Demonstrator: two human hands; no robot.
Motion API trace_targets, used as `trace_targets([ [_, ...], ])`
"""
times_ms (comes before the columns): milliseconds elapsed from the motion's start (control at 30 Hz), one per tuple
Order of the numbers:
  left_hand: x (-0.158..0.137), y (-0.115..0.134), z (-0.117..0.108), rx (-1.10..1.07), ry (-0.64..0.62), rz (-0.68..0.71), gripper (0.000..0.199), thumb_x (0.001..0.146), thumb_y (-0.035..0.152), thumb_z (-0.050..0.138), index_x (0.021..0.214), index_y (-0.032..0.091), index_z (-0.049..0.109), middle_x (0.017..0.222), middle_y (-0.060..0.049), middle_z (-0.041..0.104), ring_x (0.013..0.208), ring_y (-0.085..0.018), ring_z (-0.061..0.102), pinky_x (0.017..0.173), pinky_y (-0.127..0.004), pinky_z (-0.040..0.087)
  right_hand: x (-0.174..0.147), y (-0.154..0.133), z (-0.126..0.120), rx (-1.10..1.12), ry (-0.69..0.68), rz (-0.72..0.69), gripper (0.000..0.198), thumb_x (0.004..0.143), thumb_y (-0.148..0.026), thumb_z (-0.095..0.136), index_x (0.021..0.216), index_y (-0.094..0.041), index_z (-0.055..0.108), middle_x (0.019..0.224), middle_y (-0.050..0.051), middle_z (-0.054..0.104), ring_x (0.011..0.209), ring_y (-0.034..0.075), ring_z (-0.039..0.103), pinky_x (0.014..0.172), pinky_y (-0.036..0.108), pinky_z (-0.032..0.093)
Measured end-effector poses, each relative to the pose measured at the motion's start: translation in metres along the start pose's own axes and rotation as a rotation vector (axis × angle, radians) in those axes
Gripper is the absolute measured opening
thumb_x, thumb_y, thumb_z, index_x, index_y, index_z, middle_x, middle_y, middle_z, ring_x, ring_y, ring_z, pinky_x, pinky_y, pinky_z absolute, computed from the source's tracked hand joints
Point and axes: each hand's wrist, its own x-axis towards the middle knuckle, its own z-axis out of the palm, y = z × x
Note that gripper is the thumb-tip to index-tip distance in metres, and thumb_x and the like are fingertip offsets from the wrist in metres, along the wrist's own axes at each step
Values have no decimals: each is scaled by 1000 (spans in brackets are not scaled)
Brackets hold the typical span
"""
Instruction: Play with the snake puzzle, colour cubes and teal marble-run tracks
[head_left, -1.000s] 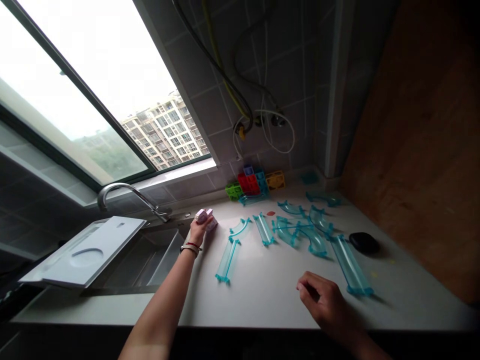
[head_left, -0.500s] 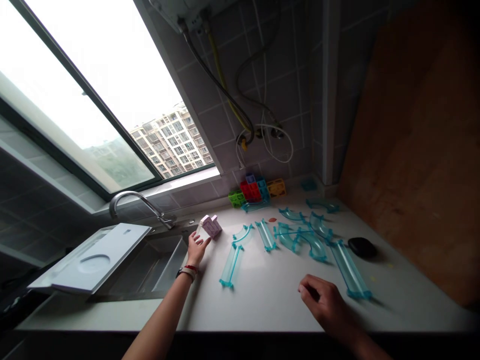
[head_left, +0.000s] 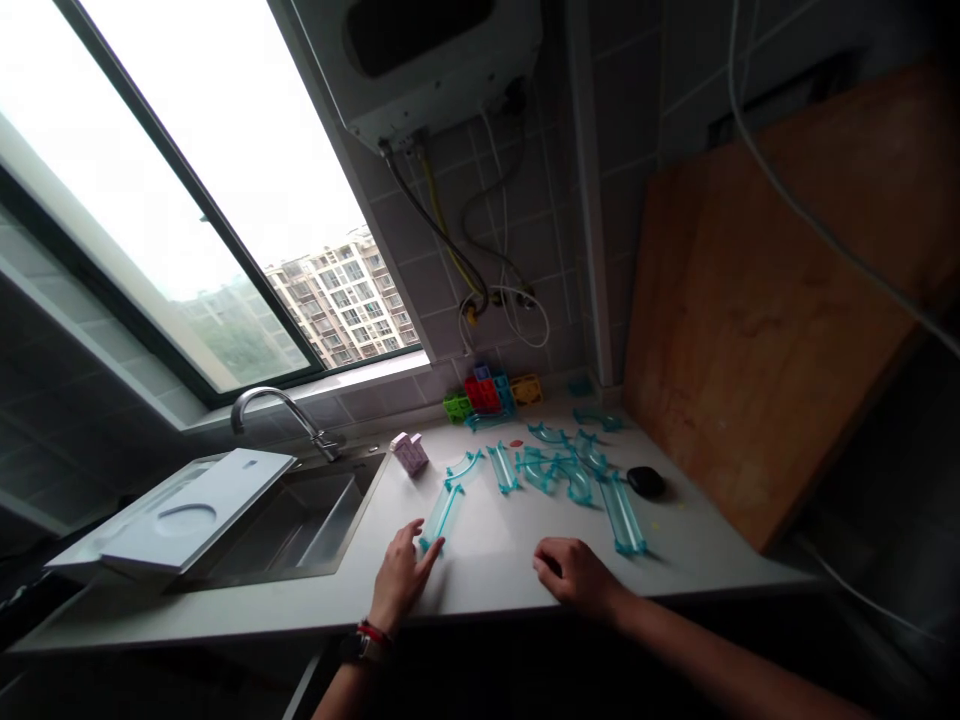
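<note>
My left hand (head_left: 401, 572) is at the near end of a straight translucent teal track piece (head_left: 444, 512), with thumb and fingers apart. Whether the fingertips touch that piece I cannot tell. My right hand (head_left: 574, 572) rests curled near the counter's front edge, and nothing shows in it. Beyond the left hand stands a small pinkish-purple block (head_left: 409, 454), next to the sink. A curved teal piece (head_left: 465, 464) lies just past the straight one. Another straight teal piece (head_left: 503, 467) is farther right, and a longer one (head_left: 622, 515) lies beyond my right hand.
On the left, a white panel (head_left: 199, 510) lies across the sink (head_left: 334, 525) below a faucet (head_left: 277, 400). Red blocks (head_left: 482, 394), with green, blue and yellow ones, stand at the back wall. A black rounded object (head_left: 646, 482) sits at right, near a leaning wooden board (head_left: 750, 300).
My left hand has come back from the pinkish-purple block, which stays on the counter, to the straight teal piece. My right hand stays curled. The camera view has shifted.
</note>
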Motion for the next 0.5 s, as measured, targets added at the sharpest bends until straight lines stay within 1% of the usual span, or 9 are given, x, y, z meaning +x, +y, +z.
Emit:
trace_targets([
  [100,9,12,6,94,-11,-13,59,90,58,60,136,22,56,114,-13,72,105,-33,71,85,-40,52,-11,-2,-7,-63,-129,-153,10,87,-22,61,81,-20,69,80,4,73,77,19,67,76,28,46],
  [167,16,17,8,147,-22,-19,62,90,58,60,138,20,55,107,-12,73,102,-33,71,81,-38,50,-20,-1,-15,-107,-181,-229,9,86,-22,63,81,-20,69,82,5,73,79,20,68,78,28,47],
  [233,21,19,9,194,-29,-16,68,88,62,61,139,17,54,102,-12,72,100,-33,71,80,-37,50,-30,2,-23,-142,-199,-276,11,88,-21,61,82,-20,70,81,5,74,77,20,68,76,28,46],
  [300,24,21,9,239,-26,-11,78,85,69,61,140,14,53,102,-13,71,101,-34,70,82,-38,51,-37,6,-30,-166,-193,-301,13,90,-21,59,84,-21,71,77,5,73,72,19,68,72,27,45],
  [400,22,24,9,300,-2,-9,90,83,75,59,145,12,48,111,-16,69,106,-35,68,88,-41,52,-46,13,-37,-190,-166,-325,15,93,-22,57,86,-20,70,73,4,72,67,19,67,68,27,42],
  [500,14,32,14,348,34,15,87,86,71,58,149,12,43,131,-21,62,117,-38,63,97,-46,50,-49,21,-44,-210,-118,-318,19,97,-21,53,87,-19,68,74,5,71,70,20,68,69,29,42],
])
